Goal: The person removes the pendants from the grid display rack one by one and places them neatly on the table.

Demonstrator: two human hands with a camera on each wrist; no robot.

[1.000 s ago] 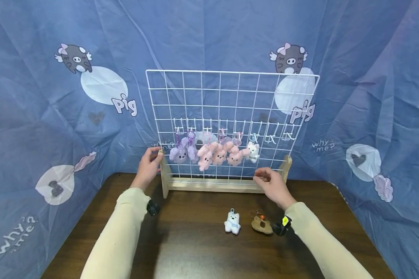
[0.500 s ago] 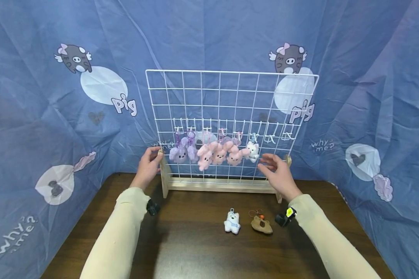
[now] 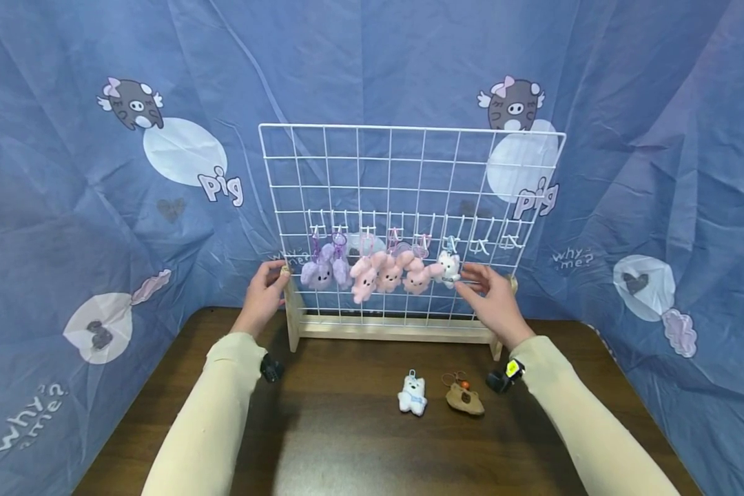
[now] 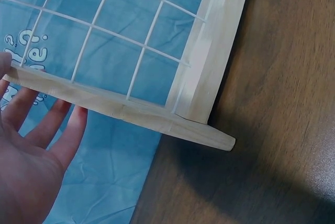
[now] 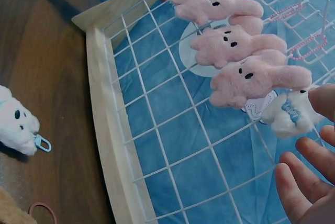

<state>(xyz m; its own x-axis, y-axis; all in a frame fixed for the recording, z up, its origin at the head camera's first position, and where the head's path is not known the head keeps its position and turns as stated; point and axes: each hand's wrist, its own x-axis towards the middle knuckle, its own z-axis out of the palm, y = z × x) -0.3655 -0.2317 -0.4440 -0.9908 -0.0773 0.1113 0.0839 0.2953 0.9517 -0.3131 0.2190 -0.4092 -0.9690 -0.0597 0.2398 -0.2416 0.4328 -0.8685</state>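
My left hand (image 3: 262, 296) holds the left wooden post (image 4: 112, 106) of a white wire grid rack (image 3: 406, 173), thumb in front and fingers behind. My right hand (image 3: 494, 303) is at a small white plush keychain (image 3: 449, 269) with a blue bow, which hangs from a hook. In the right wrist view the thumb overlaps this plush (image 5: 290, 114), while the other fingers stand apart beside it. Whether they touch it, I cannot tell. Left of it hang pink plush rabbits (image 3: 389, 273) and purple ones (image 3: 319, 274).
Two hooks (image 3: 480, 246) at the right of the row carry nothing. On the brown table (image 3: 341, 427) lie another white plush keychain (image 3: 412, 395) and a brown plush keychain (image 3: 465, 399) with an orange bead. A blue printed cloth (image 3: 409, 62) surrounds the table.
My right hand has risen from near the rack's lower bar, first up and right, then slightly left to the hanging white plush. The left hand stays on the post.
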